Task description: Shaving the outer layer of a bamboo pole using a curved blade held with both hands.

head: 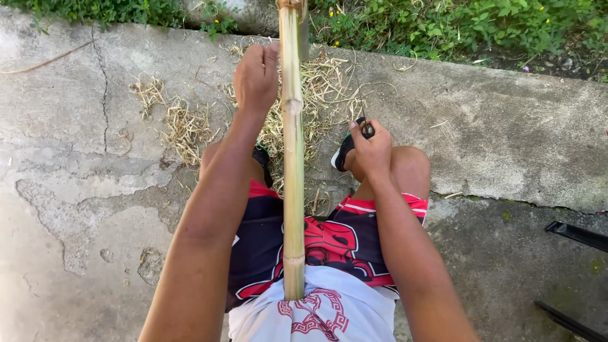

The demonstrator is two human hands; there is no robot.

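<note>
While the bamboo pole (292,164) is running near-to-far between the knees, butt against the belly, the left hand (255,77) is gripping it at the far end; the right hand (372,149), just right of it, is pinching a small dark blade (366,128).

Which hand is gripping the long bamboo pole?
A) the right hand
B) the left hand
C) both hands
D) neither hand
B: the left hand is wrapped against the upper part of the bamboo pole, while the right hand is off to the side near the knee, closed on a small dark tool.
</note>
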